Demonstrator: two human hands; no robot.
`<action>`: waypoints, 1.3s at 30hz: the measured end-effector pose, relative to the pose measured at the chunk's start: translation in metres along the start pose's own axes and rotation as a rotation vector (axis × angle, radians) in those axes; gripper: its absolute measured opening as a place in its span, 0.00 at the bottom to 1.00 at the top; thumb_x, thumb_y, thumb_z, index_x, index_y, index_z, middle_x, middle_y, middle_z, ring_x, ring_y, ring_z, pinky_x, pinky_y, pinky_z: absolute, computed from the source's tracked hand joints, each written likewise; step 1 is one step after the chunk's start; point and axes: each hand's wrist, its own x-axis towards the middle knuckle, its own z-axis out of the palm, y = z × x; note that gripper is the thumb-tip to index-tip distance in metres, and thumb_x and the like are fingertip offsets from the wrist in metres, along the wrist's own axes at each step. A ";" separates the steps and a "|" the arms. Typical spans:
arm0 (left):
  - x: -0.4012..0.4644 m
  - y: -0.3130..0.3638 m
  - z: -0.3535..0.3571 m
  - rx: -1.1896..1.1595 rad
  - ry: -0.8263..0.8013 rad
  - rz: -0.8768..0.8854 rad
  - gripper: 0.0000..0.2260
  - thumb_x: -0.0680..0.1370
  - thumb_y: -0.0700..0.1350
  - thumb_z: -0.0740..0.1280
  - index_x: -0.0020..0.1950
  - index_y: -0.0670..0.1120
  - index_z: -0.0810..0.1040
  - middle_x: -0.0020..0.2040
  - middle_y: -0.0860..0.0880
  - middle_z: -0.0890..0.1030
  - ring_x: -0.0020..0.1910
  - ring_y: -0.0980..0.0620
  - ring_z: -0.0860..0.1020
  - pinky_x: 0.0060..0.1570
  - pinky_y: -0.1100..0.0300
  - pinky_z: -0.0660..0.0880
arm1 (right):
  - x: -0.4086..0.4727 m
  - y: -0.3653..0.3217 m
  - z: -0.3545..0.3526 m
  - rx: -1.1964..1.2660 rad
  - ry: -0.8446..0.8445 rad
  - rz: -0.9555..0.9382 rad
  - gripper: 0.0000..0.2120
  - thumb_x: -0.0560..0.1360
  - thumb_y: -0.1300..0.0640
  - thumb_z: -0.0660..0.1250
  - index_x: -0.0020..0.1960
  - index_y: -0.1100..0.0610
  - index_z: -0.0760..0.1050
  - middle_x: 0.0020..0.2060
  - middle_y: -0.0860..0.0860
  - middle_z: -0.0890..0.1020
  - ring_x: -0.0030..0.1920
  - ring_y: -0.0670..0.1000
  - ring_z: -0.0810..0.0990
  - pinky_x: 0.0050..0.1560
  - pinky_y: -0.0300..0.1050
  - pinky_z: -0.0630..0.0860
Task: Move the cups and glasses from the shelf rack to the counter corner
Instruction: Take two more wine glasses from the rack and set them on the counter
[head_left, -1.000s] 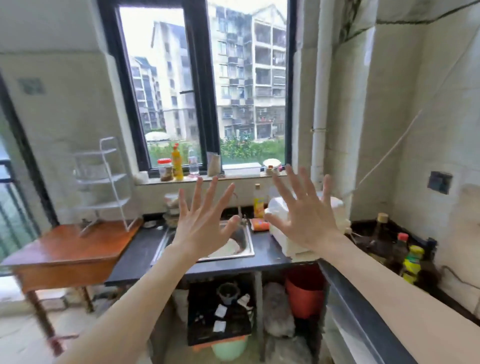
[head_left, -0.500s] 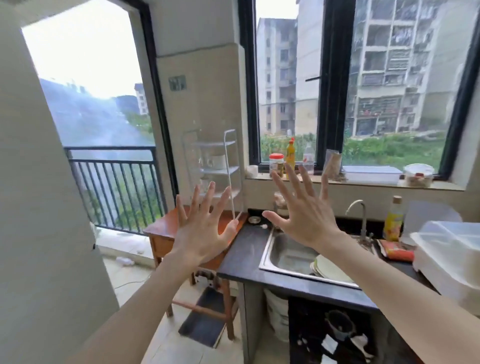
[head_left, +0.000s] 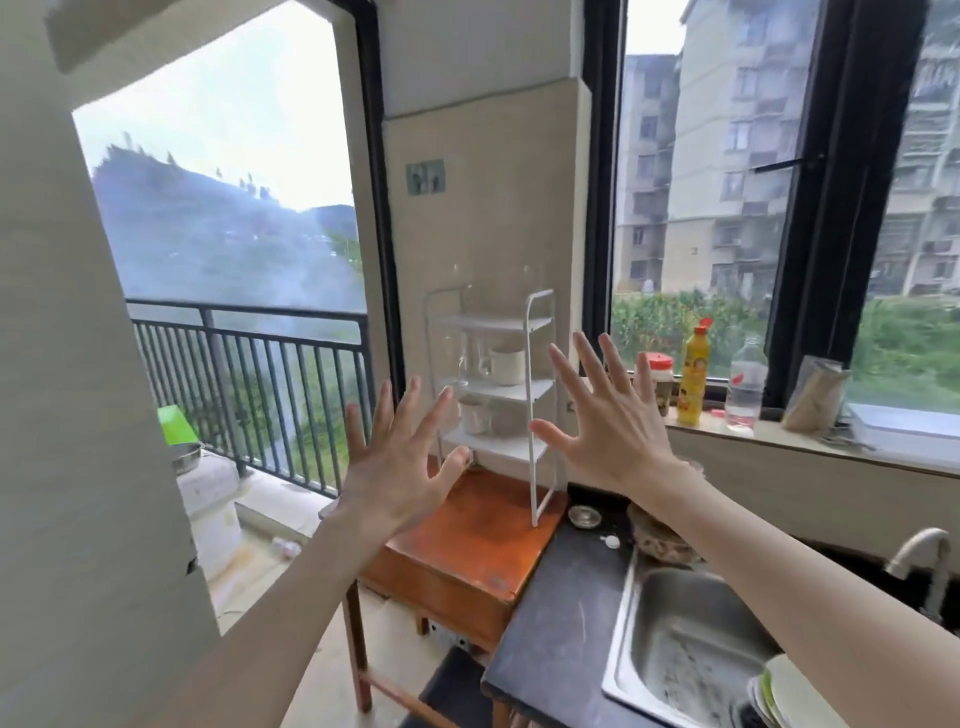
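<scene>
Both our hands are raised with fingers spread, holding nothing: left hand (head_left: 400, 457) and right hand (head_left: 610, 423) in front of the white shelf rack (head_left: 491, 395) on the wooden table (head_left: 467, 540). We see a white cup (head_left: 506, 365) and a glass (head_left: 472, 358) on its middle shelf, another cup (head_left: 474, 415) below.

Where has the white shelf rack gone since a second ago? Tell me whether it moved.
No. The white shelf rack stands on the same wooden table beside the dark counter; only the head camera turned left and closer.
</scene>
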 end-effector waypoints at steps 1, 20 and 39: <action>0.012 -0.008 0.008 0.004 -0.005 -0.015 0.28 0.74 0.66 0.44 0.67 0.66 0.30 0.77 0.53 0.36 0.72 0.50 0.30 0.67 0.43 0.26 | 0.013 0.000 0.012 0.013 -0.001 -0.002 0.39 0.72 0.30 0.49 0.74 0.45 0.37 0.75 0.49 0.38 0.73 0.52 0.33 0.69 0.57 0.31; 0.304 -0.189 0.170 -0.175 -0.014 0.065 0.32 0.73 0.67 0.46 0.74 0.59 0.38 0.77 0.54 0.38 0.71 0.55 0.28 0.69 0.44 0.34 | 0.297 -0.002 0.214 -0.119 0.028 0.111 0.37 0.73 0.32 0.51 0.75 0.48 0.43 0.77 0.53 0.46 0.76 0.55 0.41 0.71 0.54 0.34; 0.580 -0.187 0.262 -0.393 0.153 0.127 0.33 0.77 0.57 0.58 0.76 0.49 0.46 0.77 0.43 0.50 0.76 0.45 0.47 0.73 0.46 0.45 | 0.515 0.104 0.282 0.042 0.044 0.462 0.32 0.73 0.48 0.65 0.71 0.57 0.56 0.68 0.58 0.66 0.68 0.60 0.64 0.61 0.54 0.67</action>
